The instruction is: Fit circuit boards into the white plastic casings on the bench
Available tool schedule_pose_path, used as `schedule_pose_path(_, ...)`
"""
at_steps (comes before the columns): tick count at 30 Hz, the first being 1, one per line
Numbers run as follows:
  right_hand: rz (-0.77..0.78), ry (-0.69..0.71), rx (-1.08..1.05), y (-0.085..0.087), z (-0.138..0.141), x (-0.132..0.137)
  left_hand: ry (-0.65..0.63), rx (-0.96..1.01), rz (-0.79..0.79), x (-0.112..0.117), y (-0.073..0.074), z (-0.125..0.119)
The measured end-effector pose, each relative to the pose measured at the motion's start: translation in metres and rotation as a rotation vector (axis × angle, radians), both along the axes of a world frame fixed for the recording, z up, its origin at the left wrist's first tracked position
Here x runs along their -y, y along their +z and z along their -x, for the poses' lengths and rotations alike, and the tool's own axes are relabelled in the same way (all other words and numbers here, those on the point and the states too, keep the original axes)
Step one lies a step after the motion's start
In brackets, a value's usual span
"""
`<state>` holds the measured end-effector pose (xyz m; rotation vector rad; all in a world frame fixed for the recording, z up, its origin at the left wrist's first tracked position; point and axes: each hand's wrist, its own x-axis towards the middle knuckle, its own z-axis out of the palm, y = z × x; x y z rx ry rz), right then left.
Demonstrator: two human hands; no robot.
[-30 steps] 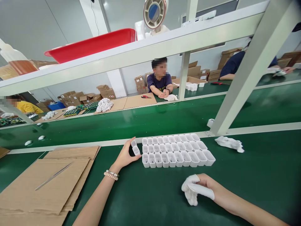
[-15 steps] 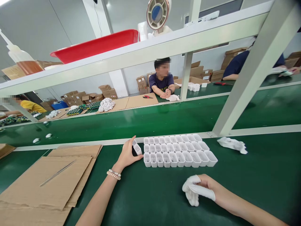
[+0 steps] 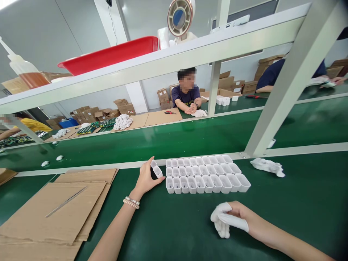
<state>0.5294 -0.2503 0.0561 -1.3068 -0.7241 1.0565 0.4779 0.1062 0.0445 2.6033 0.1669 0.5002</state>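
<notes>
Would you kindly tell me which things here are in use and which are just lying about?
In use: left hand holding two white cups; rows of white cups; right hand gripping white cloth.
Lying about: tweezers, cardboard sheets, crumpled cloth, red basin.

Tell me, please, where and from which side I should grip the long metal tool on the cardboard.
Pinch the long metal tool near its middle, coming straight from above with fingers on its two long edges. It lies flat on the cardboard, thin and narrow, so a side approach probably finds no gap.
</notes>
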Motion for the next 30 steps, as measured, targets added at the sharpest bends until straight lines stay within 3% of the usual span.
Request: schedule_pose_path(30,0.010,0.017,0.018,-0.0024,0.0001,0.0024,-0.016,-0.005,0.026,0.0004,0.0008,-0.0002)
